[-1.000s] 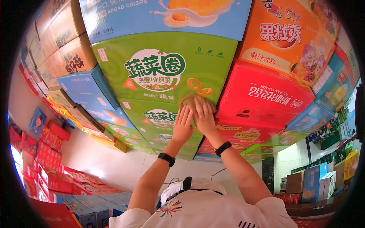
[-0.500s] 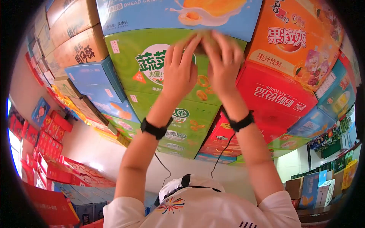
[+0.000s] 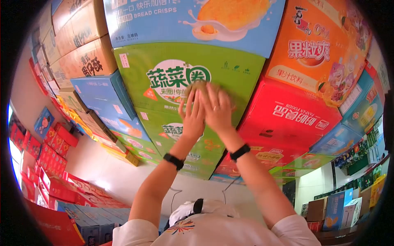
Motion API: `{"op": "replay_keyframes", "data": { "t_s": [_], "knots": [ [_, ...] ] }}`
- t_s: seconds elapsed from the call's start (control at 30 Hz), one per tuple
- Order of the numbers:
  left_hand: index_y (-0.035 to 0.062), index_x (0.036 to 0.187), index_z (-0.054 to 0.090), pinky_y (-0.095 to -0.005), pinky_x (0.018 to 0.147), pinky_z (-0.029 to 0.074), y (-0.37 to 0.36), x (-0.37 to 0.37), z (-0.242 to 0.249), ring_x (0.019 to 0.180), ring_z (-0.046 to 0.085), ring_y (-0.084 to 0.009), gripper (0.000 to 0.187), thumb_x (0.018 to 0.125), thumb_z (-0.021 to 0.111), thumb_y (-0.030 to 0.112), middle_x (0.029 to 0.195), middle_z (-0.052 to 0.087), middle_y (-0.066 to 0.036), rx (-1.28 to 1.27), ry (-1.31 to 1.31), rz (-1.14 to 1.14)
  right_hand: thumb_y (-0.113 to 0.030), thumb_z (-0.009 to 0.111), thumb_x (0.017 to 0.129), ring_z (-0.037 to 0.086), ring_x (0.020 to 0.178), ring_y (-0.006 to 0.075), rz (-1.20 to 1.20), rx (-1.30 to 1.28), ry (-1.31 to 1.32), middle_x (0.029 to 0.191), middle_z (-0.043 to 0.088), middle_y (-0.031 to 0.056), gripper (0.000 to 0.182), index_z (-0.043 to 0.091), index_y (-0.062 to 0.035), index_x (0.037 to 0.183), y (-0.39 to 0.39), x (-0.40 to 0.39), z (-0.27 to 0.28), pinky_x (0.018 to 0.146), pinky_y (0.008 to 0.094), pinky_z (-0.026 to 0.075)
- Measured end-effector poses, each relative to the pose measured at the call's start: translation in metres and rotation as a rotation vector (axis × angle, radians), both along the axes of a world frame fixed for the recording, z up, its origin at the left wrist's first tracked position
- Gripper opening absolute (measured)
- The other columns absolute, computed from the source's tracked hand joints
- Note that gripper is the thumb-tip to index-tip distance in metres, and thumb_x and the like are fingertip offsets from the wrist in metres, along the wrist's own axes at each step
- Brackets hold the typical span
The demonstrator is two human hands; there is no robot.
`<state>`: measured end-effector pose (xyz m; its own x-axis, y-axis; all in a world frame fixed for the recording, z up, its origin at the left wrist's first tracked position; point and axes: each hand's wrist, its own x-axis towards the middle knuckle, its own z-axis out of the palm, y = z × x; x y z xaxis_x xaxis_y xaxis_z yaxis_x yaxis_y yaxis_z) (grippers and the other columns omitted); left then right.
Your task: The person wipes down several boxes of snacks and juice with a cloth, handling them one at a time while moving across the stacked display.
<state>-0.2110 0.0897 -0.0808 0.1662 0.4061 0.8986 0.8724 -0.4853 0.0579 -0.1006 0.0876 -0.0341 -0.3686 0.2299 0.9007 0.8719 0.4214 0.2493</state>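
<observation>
My left hand (image 3: 191, 119) and my right hand (image 3: 217, 107) are side by side in front of a green carton (image 3: 234, 74) with a vegetable-ring label. Their fingers point up and press together around a small brownish thing (image 3: 201, 87), too blurred to name. It lies over the lower part of the carton's label. A ring shows on my right hand, and each wrist wears a black band. Directly above the green carton sits a blue bread crisps carton (image 3: 164, 30). More green cartons (image 3: 152, 123) are stacked below.
To the right stand an orange juice-drink carton (image 3: 308, 53) and a red carton (image 3: 291, 110). Brown cartons (image 3: 88, 57) and blue cartons (image 3: 102, 92) are stacked on the left. Red boxes (image 3: 53, 160) are piled at far left on the pale floor (image 3: 98, 164). Goods fill shelves at right.
Both hands have moved down across the green carton, from its top edge to the lower part of its label, and are closer together. The brownish thing has moved down with them.
</observation>
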Motion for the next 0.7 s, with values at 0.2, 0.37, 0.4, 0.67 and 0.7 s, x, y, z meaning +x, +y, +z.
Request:
{"op": "replay_keyframes", "data": {
  "t_s": [0.2,0.37,0.4,0.67,0.7],
  "knots": [
    [-0.0022,0.134,0.038,-0.0557,0.109,0.012,-0.027,-0.019,-0.116,0.137,0.020,-0.0340,0.058,0.078,0.050,0.004,0.145,0.028,-0.019,-0.262,0.350,0.085,-0.015,0.052,0.081,0.046,0.110,0.0306,-0.017,-0.221,-0.222,0.136,0.041,0.0120,0.050,0.045,-0.0126,0.131,-0.024,0.013,-0.104,0.097,0.0421,0.035],
    [-0.0037,0.138,0.029,-0.0579,0.110,0.010,-0.049,-0.012,-0.105,0.138,0.013,-0.0368,0.063,0.079,0.048,0.007,0.147,0.021,-0.021,-0.398,0.368,0.054,-0.011,0.056,0.079,0.048,0.100,0.0291,0.082,-0.479,0.148,0.117,0.050,0.0101,0.035,0.057,-0.0135,0.114,-0.040,-0.006,-0.090,0.086,0.0412,0.037],
    [-0.0040,0.139,0.027,-0.0586,0.109,0.009,-0.049,-0.011,-0.095,0.138,0.013,-0.0378,0.063,0.081,0.047,0.013,0.147,0.020,-0.023,-0.387,0.386,0.061,-0.011,0.058,0.078,0.048,0.100,0.0297,0.111,-0.425,0.232,0.112,0.051,0.0092,0.031,0.059,-0.0124,0.108,-0.046,-0.013,-0.072,0.085,0.0419,0.037],
    [-0.0003,0.140,0.027,-0.0564,0.109,0.006,-0.006,-0.005,0.114,0.139,0.015,-0.0342,0.064,0.082,0.049,0.019,0.147,0.022,-0.019,0.169,0.105,0.047,-0.007,0.056,0.077,0.047,0.105,0.0319,0.223,0.132,0.269,0.118,0.051,0.0095,0.032,0.060,-0.0129,0.108,-0.033,-0.020,0.124,0.089,0.0438,0.036],
    [0.0010,0.138,0.032,-0.0563,0.109,0.010,-0.004,-0.008,0.140,0.138,0.021,-0.0315,0.062,0.081,0.049,0.017,0.146,0.028,-0.015,0.246,0.104,0.085,-0.007,0.055,0.076,0.047,0.106,0.0329,0.232,0.185,0.257,0.120,0.050,0.0099,0.034,0.060,-0.0125,0.109,-0.026,-0.018,0.144,0.090,0.0449,0.036]
  ]
}}
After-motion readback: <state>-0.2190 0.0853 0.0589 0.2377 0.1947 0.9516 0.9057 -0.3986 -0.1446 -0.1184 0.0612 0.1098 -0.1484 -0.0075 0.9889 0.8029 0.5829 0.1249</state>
